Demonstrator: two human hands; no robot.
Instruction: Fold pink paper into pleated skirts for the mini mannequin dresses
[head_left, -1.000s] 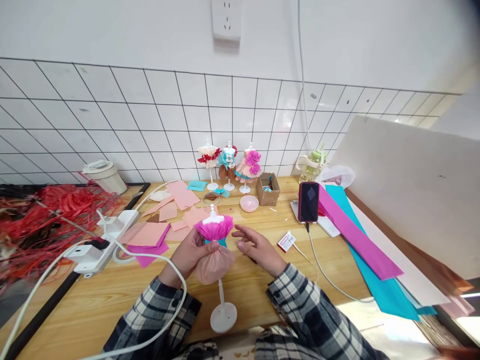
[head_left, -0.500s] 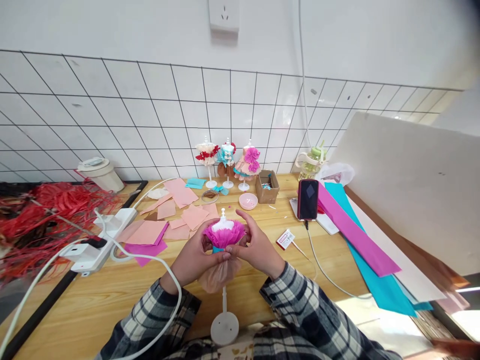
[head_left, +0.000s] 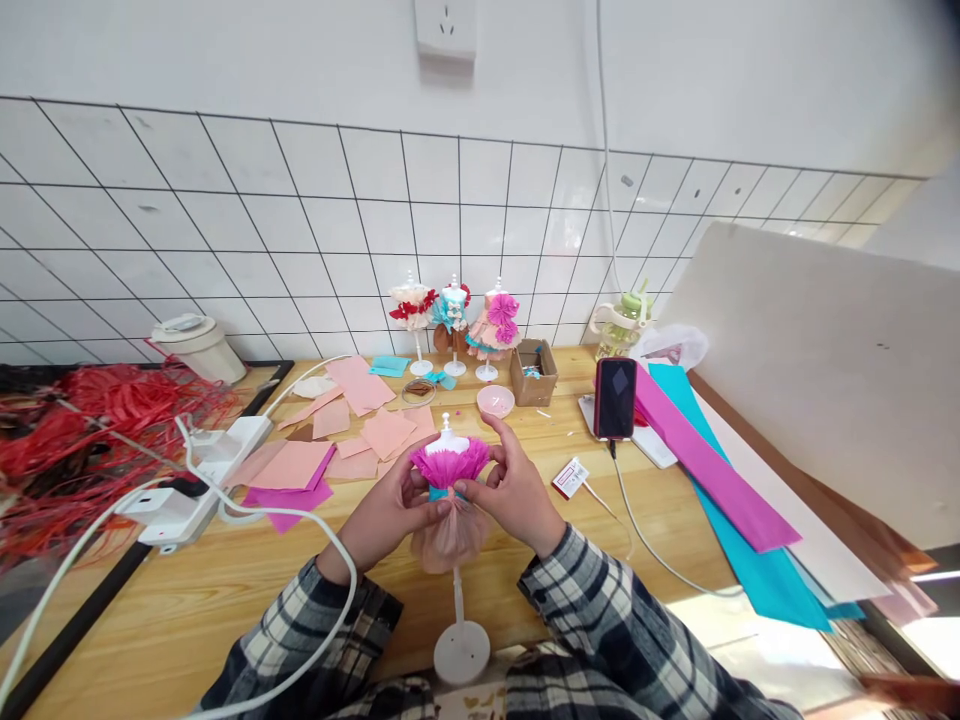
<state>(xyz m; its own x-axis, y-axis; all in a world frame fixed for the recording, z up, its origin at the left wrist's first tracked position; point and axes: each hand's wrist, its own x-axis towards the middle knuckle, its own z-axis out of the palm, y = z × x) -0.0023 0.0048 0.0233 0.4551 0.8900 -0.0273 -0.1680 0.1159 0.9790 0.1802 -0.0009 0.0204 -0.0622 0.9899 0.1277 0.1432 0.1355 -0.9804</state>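
A small white mannequin on a stand (head_left: 460, 640) wears a paper dress (head_left: 450, 465) with a magenta pleated ruffle, a teal waist band and a peach skirt. Both hands hold it above the wooden table's (head_left: 187, 600) near edge. My left hand (head_left: 386, 505) pinches the waist from the left. My right hand (head_left: 514, 485) grips the ruffle and waist from the right, its forefinger raised beside the bust.
Three dressed mannequins (head_left: 452, 320) stand at the tiled wall, with a small cardboard box (head_left: 533, 372) and a pink dish (head_left: 496, 401). Peach and magenta paper pieces (head_left: 300, 465) lie left; a power strip (head_left: 187, 490), red strands (head_left: 82, 430). A phone (head_left: 615, 398) and paper sheets (head_left: 720, 480) lie right.
My right hand moved in from the side and closed on the dress. Both hands now hold the mannequin, lifted slightly and held more upright than before.
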